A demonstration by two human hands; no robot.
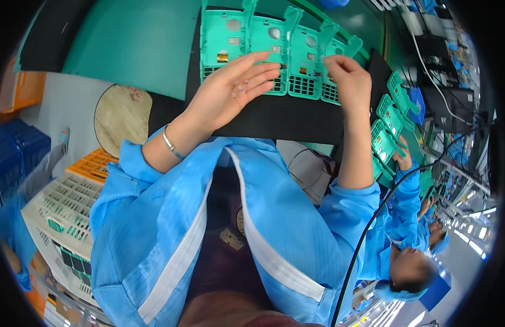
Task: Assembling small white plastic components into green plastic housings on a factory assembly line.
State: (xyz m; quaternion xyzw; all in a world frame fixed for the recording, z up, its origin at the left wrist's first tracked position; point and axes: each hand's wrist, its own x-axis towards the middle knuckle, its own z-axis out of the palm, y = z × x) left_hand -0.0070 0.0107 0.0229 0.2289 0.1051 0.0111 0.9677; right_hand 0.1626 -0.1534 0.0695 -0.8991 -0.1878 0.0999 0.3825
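Observation:
My left hand (222,95) lies palm up with its fingers stretched out, and several tiny whitish pieces (240,87) rest on the palm. Thumb and fingers of my right hand (350,79) are pinched together over the rightmost of several green plastic housings (305,54). Whatever the pinch holds is too small or hidden to make out. The housings stand side by side in a row, with grid-like slots at their near ends and small metallic and dark parts inside. My left fingers partly cover the two housings at the left.
A black mat (285,120) lies under the row on a green bench (138,43). To the right, a co-worker's hand (405,155) touches more green housings (391,117). A round stool (121,117) and a white crate (67,212) stand left. A black cable (383,204) crosses at the right.

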